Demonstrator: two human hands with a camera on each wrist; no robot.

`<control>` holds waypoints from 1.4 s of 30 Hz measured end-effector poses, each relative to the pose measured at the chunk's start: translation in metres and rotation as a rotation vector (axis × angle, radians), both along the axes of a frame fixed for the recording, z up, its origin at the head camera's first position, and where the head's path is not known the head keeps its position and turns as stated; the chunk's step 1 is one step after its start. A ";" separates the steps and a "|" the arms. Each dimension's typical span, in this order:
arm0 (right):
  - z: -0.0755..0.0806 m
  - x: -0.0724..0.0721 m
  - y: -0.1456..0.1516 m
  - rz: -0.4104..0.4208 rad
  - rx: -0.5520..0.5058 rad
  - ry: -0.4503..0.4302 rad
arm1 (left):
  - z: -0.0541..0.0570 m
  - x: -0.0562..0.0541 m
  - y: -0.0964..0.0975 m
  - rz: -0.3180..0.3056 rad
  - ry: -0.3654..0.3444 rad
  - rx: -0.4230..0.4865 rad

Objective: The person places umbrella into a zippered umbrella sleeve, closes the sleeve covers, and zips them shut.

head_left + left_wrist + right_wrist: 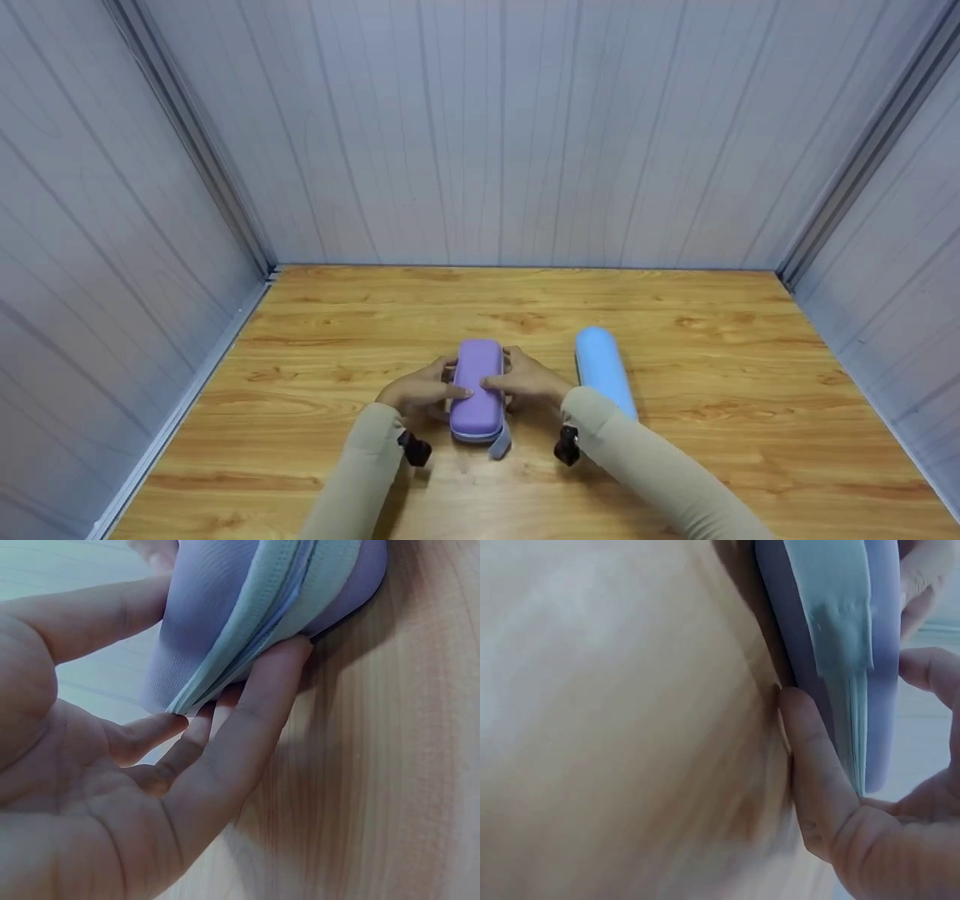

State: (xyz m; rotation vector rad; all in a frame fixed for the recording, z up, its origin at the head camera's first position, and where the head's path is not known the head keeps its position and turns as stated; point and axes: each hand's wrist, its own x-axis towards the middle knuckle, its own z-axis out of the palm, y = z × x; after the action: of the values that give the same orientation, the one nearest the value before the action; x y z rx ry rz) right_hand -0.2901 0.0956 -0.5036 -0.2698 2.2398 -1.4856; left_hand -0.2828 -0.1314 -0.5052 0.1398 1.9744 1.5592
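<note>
Sleeves (660, 465) cropped, hands (532, 380) holding purple case (478, 364), blue case (602, 364) partly covered

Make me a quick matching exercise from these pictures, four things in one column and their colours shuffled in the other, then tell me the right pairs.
Things:
1. Held case, between the left hand and right hand
2. Unheld case
3. Right sleeve
4. Tabletop

Colours:
A. Beige
B. Yellowish-brown wood grain
C. Purple
D. Light blue

Pairs: 1-C, 2-D, 3-A, 4-B
</note>
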 end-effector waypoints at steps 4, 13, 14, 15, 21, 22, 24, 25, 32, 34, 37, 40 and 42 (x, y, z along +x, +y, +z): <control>-0.005 0.006 -0.003 -0.026 -0.053 0.018 | 0.000 0.000 0.000 0.001 0.006 -0.006; -0.009 0.015 -0.006 -0.078 -0.084 0.014 | -0.001 -0.001 0.000 -0.011 0.022 -0.002; -0.010 0.016 -0.006 -0.078 -0.095 0.018 | -0.001 -0.001 0.001 -0.012 0.019 0.003; -0.010 0.016 -0.006 -0.078 -0.104 0.023 | 0.000 -0.002 0.001 -0.011 0.012 0.008; -0.011 0.020 -0.004 -0.084 -0.145 -0.004 | 0.002 -0.003 0.002 -0.020 0.007 0.021; -0.011 0.020 -0.004 -0.084 -0.140 -0.006 | 0.002 -0.004 0.002 -0.019 0.011 0.017; -0.011 0.019 -0.005 -0.086 -0.132 -0.010 | 0.003 -0.005 0.002 -0.015 0.028 -0.006; -0.011 0.019 -0.005 -0.088 -0.127 -0.009 | 0.003 -0.006 0.002 -0.014 0.042 -0.023; -0.011 0.018 -0.006 -0.094 -0.121 -0.020 | 0.006 -0.017 0.003 0.029 0.142 -0.142; -0.012 0.018 -0.006 -0.089 -0.133 -0.028 | 0.009 -0.020 0.003 0.030 0.168 -0.192; -0.012 0.019 -0.005 -0.091 -0.134 -0.036 | 0.013 -0.029 0.004 0.022 0.203 -0.259; -0.012 0.019 -0.004 -0.094 -0.127 -0.028 | 0.017 -0.039 0.005 -0.013 0.240 -0.319; -0.012 0.020 -0.003 -0.094 -0.129 -0.024 | 0.019 -0.046 0.006 -0.036 0.258 -0.347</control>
State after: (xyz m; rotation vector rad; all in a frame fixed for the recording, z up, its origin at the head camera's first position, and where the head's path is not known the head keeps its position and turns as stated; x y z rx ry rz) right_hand -0.2705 0.0924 -0.5159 -0.1873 2.1680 -1.6771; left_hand -0.3286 -0.1256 -0.4858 0.2418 2.3970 1.2001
